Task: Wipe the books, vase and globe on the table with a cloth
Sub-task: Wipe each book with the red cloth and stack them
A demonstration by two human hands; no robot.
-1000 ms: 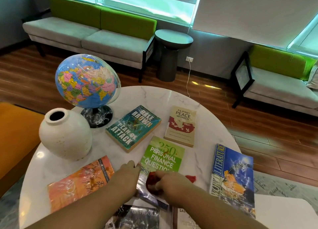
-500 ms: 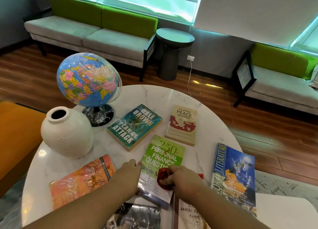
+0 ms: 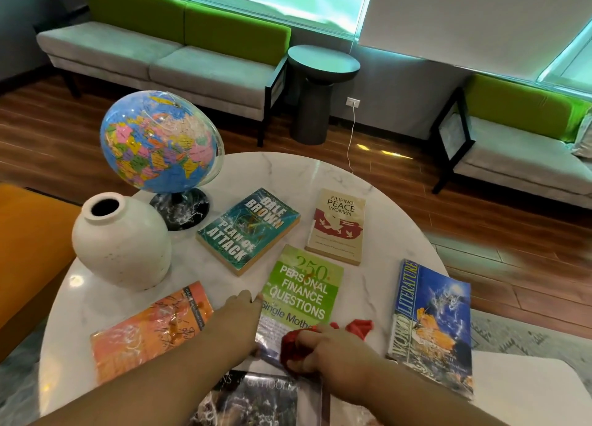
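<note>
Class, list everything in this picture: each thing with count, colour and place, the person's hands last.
table: one, white marble, centre
globe: one, mostly blue, table's far left
vase: one, cream, beside globe, nearer
Plan of Attack book: one, teal, table's middle
Filipino Peace Women book: one, beige and red, right of it
finance book: one, green, nearer middle
World Literature book: one, blue, right edge
orange book: one, near left
dark book: one, near edge, cut off
cloth: one, red, on finance book
left sofa: one, grey and green, far wall
right sofa: one, same colours, far right
side table: one, dark grey, between sofas
left hand: one, on finance book's left edge
right hand: one, gripping cloth
</note>
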